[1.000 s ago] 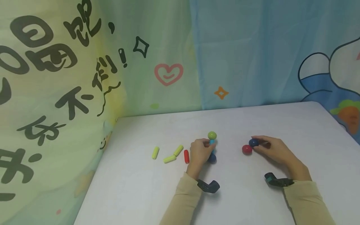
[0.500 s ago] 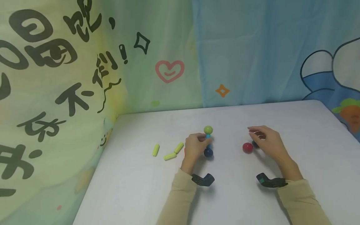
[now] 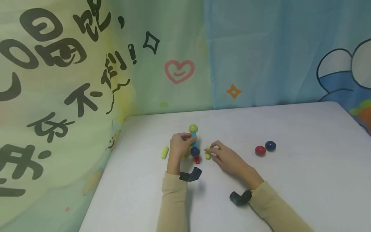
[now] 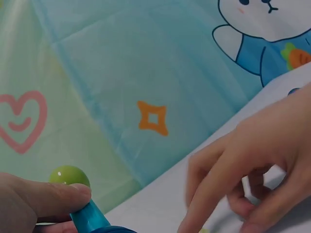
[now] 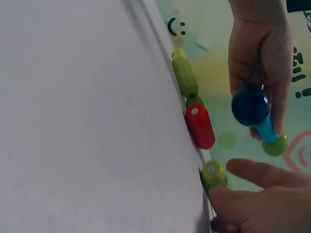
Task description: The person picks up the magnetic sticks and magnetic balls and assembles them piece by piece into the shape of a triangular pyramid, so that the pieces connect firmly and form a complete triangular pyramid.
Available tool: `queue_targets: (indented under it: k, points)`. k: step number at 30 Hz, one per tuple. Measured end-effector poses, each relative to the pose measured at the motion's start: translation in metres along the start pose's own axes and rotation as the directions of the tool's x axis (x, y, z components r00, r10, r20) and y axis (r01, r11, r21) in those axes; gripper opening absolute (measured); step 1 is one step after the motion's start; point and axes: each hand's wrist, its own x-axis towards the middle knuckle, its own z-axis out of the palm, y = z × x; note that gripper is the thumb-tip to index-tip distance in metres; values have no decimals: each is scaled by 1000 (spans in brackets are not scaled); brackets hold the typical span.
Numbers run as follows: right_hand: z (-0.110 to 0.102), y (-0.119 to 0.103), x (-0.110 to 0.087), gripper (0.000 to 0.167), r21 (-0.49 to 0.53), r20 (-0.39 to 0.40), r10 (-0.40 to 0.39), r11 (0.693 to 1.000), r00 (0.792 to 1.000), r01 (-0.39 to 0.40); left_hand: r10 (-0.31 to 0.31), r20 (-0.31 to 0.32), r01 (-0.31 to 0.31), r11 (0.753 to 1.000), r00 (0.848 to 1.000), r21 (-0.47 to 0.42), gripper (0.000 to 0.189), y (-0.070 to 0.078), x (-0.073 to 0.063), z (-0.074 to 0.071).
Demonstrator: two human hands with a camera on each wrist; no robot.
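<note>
My left hand pinches a light blue rod between thumb and fingers. A green ball sits on its far end and a dark blue ball on its near end. My right hand reaches over a yellow-green rod on the table. In the right wrist view its thumb overlaps that rod, while the index finger stands a little apart from it. A red rod lies below the dark blue ball, partly covered by it in the head view.
Another yellow-green rod lies left of the left hand; more yellow-green shows partly hidden behind that hand. A red ball and a second dark blue ball stand on the right of the white table. A printed curtain hangs behind.
My right hand has let go of the dark blue ball beside the red one and moved left to a yellow-green rod. My left hand has shifted left, still holding the light blue rod with its balls.
</note>
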Motion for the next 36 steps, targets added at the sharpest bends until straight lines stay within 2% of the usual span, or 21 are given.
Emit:
queue_targets:
  k: [2, 4, 9, 12, 14, 20, 25, 30, 34, 36]
  points:
    - [5, 1, 2, 32, -18, -4, -42, 999, 999, 42, -13, 11, 13, 1000, 1000, -4, 39, -2, 1, 0]
    - [9, 2, 3, 29, -47, -25, -45, 998, 999, 43, -24, 13, 25, 1000, 1000, -13, 39, -3, 1, 0]
    - [17, 9, 1, 22, -82, -70, 52, 995, 996, -57, -18, 0, 18, 1000, 1000, -19, 37, -4, 3, 3]
    - [17, 11, -2, 23, -50, -87, 119, 991, 989, -124, 9, 11, -8, 1000, 1000, -17, 37, -4, 4, 5]
    - [15, 10, -3, 24, -20, -98, 138, 990, 986, -141, 31, 18, -31, 999, 999, -14, 36, -4, 4, 8]
    - [9, 4, -3, 26, 10, -170, 101, 995, 980, -101, 80, 17, -79, 997, 997, -6, 33, -3, 4, 16]
    - [4, 0, -3, 26, 0, -225, 58, 998, 973, -60, 130, 44, -131, 991, 991, 29, 34, 0, 4, 27]
    - [2, 1, -4, 26, -9, -218, 56, 998, 974, -60, 149, 50, -152, 987, 988, 50, 33, 1, 4, 33]
    - [5, 4, -3, 32, 19, -214, 64, 998, 975, -62, 162, 54, -165, 985, 985, 53, 33, 0, 3, 31]
    - [6, 5, -2, 40, 48, -210, 72, 997, 975, -63, 159, 58, -162, 985, 986, 54, 34, -1, 3, 27]
